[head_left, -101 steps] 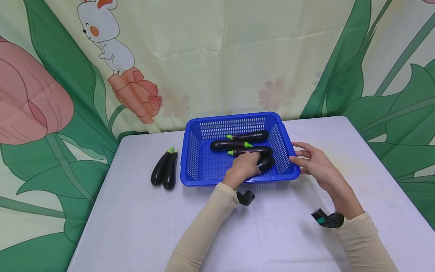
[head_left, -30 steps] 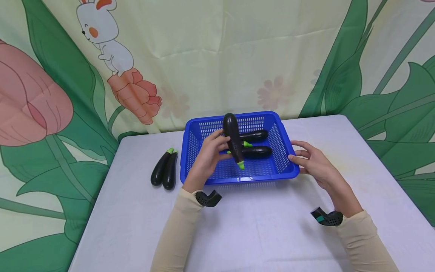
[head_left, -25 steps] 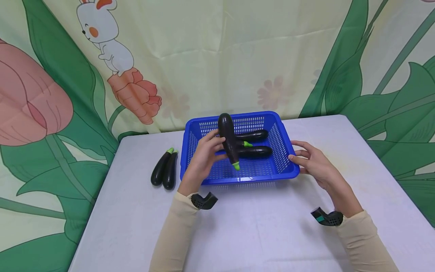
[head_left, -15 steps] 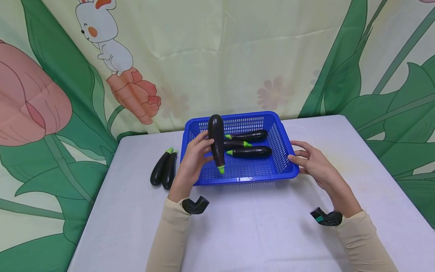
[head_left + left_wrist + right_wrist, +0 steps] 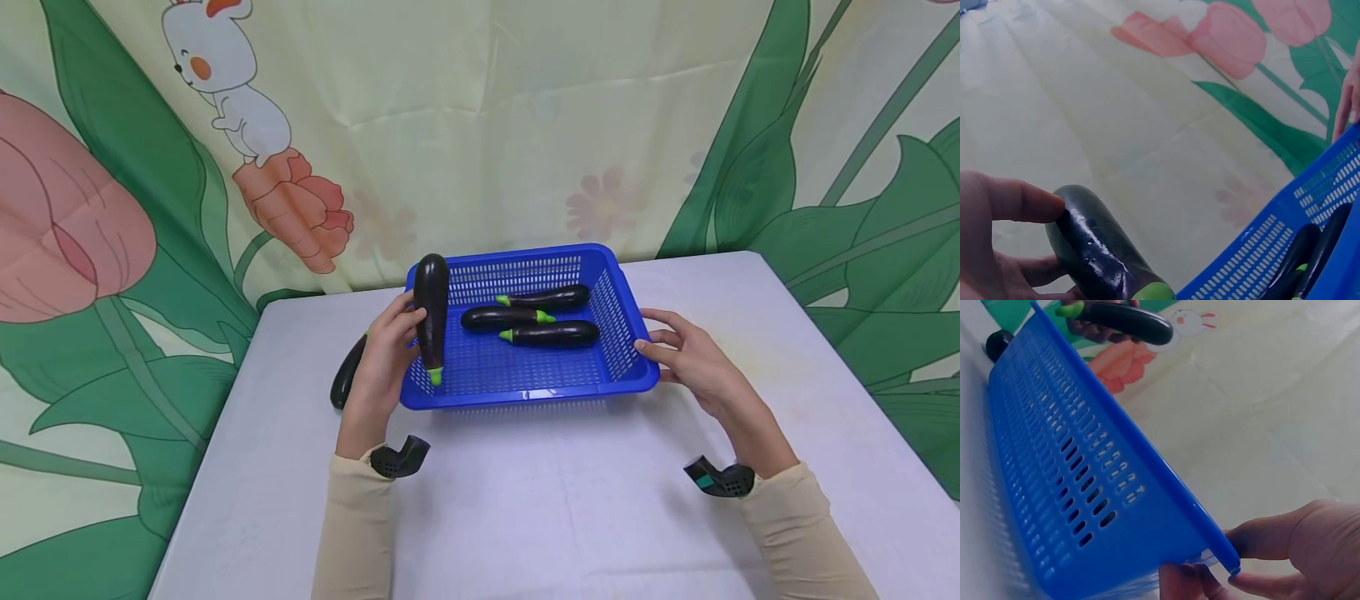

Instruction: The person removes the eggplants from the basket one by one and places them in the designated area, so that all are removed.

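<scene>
My left hand (image 5: 381, 354) pinches a dark purple eggplant (image 5: 432, 300) between thumb and fingers, holding it over the left end of a blue plastic basket (image 5: 517, 395). Its green stem end points down toward me; the left wrist view shows the fingers on the side of the glossy eggplant (image 5: 1094, 244). My right hand (image 5: 693, 357) grips the basket's right rim, and in the right wrist view its digits lie on both sides of the rim corner. Three eggplants lie inside: one at the back (image 5: 555, 297), one in the middle (image 5: 497, 317), one in front (image 5: 558, 334).
Left of the basket an eggplant (image 5: 347, 377) lies on the white-covered table (image 5: 525, 500); the one beside it is hidden behind my left hand. A cloth backdrop (image 5: 450, 125) with flowers and a rabbit rises right behind the basket.
My left hand lifted one eggplant from the front right of the basket and carried it left, to the basket's left end. The right hand stayed on the rim.
</scene>
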Demonstrator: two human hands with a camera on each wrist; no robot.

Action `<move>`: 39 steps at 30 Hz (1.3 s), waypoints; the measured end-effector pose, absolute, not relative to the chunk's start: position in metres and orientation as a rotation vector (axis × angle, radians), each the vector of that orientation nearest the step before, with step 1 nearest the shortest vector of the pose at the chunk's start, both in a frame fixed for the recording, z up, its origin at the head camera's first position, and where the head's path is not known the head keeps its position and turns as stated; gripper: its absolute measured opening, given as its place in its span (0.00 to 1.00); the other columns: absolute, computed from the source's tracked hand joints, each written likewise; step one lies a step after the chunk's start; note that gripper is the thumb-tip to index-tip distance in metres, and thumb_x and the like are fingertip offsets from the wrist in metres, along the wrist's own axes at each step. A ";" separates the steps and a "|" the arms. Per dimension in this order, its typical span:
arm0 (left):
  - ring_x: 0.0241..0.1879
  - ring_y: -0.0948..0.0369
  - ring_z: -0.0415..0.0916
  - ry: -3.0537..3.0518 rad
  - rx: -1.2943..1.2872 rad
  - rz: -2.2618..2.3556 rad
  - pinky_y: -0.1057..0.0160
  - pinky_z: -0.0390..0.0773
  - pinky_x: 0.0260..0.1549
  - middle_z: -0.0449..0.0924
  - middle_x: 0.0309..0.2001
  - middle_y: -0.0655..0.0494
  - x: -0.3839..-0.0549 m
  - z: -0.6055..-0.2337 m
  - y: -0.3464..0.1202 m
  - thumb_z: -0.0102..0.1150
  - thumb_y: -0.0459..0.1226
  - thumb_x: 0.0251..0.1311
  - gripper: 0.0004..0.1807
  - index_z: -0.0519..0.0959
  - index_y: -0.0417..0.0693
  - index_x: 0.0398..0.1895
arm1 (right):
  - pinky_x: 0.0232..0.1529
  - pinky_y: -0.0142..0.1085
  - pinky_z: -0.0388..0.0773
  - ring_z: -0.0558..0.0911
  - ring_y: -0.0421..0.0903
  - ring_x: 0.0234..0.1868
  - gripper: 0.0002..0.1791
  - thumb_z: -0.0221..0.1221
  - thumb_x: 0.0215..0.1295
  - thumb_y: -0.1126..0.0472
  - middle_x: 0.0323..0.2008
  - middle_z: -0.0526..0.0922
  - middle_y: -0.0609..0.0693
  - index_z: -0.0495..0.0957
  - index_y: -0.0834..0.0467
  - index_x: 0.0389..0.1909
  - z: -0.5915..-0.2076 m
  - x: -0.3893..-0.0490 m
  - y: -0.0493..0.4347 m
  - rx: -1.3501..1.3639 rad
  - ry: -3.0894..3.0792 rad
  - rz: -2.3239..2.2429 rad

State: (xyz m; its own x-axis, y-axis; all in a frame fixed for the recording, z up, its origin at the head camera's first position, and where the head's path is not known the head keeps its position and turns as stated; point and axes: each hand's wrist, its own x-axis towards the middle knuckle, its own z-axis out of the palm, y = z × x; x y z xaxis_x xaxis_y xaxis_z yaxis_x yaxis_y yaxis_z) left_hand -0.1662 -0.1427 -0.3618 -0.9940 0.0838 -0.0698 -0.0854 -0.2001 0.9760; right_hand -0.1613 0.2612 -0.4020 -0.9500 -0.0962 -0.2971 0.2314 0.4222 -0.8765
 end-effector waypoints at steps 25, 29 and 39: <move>0.59 0.57 0.71 2.117 -0.305 2.257 0.54 0.64 0.62 0.72 0.62 0.58 -0.170 -0.373 -0.208 0.47 0.44 0.78 0.25 0.69 0.52 0.75 | 0.46 0.32 0.85 0.82 0.55 0.59 0.43 0.56 0.79 0.48 0.72 0.69 0.71 0.46 0.52 0.85 -0.401 -0.159 0.260 0.124 2.378 -1.539; 0.59 0.59 0.71 2.144 -0.325 2.258 0.54 0.64 0.62 0.71 0.60 0.61 -0.169 -0.376 -0.220 0.47 0.45 0.78 0.25 0.69 0.51 0.74 | 0.46 0.32 0.85 0.82 0.55 0.58 0.43 0.57 0.79 0.48 0.72 0.69 0.71 0.46 0.52 0.85 -0.401 -0.160 0.261 0.126 2.380 -1.537; 0.52 0.66 0.75 2.133 -0.469 2.275 0.59 0.66 0.60 0.74 0.55 0.65 -0.166 -0.384 -0.245 0.49 0.46 0.77 0.23 0.70 0.52 0.71 | 0.46 0.32 0.85 0.82 0.57 0.59 0.43 0.56 0.79 0.48 0.72 0.68 0.70 0.46 0.51 0.85 -0.402 -0.160 0.260 0.134 2.375 -1.542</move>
